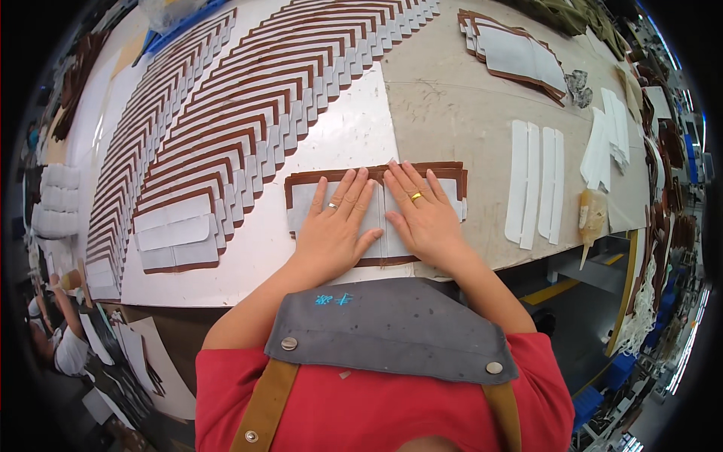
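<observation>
A brown leather piece (301, 181) with white lining panels lies flat on the table in front of me. My left hand (337, 226) and my right hand (424, 215) press down on it side by side, palms flat and fingers spread. Neither hand holds anything. Each hand wears a ring. The white lining (301, 207) shows at the piece's left, and brown edges frame it at top and bottom.
Long overlapping rows of similar brown-and-white pieces (226, 113) fan across a white sheet (354, 135) at left. A small stack of pieces (516, 56) sits far right, white strips (535, 184) lie to the right, and a glue bottle (591, 218) rests near the table edge.
</observation>
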Action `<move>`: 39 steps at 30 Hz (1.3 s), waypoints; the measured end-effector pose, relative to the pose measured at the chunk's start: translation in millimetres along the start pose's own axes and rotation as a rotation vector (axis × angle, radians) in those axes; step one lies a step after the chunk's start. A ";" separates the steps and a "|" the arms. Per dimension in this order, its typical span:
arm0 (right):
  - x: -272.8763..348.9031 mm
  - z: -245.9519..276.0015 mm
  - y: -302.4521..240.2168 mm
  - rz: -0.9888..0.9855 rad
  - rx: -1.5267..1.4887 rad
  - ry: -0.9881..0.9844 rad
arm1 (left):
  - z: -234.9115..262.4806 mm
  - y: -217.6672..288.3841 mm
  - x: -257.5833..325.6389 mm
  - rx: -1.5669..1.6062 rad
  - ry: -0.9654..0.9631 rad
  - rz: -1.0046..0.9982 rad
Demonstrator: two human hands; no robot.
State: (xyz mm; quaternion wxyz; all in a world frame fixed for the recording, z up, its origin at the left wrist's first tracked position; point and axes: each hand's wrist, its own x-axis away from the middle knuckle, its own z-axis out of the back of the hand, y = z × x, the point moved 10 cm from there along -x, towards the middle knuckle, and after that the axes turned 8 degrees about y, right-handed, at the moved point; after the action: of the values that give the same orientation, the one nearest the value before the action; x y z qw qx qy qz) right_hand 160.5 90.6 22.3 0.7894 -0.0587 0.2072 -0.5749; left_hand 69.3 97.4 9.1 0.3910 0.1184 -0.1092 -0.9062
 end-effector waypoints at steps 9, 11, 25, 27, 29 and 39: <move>21.8 14.5 47.0 -0.161 0.158 -0.018 | 7.9 -36.6 33.7 -0.046 0.021 0.220; 26.2 20.6 57.1 -0.200 0.188 -0.028 | 10.9 -44.8 41.0 -0.059 0.016 0.265; -5.9 89.5 220.4 -0.647 0.444 0.115 | 78.3 -43.7 23.1 0.404 0.420 0.152; -14.1 88.1 227.0 -0.679 0.484 0.054 | 77.4 -44.7 25.8 0.423 0.426 0.177; -21.2 82.9 233.0 -0.685 0.506 0.015 | 74.6 -46.9 29.2 0.442 0.431 0.200; -34.3 80.7 241.3 -0.654 0.452 -0.137 | 71.4 -39.0 27.2 0.445 0.375 0.182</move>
State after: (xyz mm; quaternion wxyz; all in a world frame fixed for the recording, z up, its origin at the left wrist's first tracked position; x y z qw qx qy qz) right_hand 396.8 191.0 24.6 0.5701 0.0152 -0.0072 -0.8214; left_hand 3.1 111.1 62.0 0.4484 0.3562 -0.2412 -0.7835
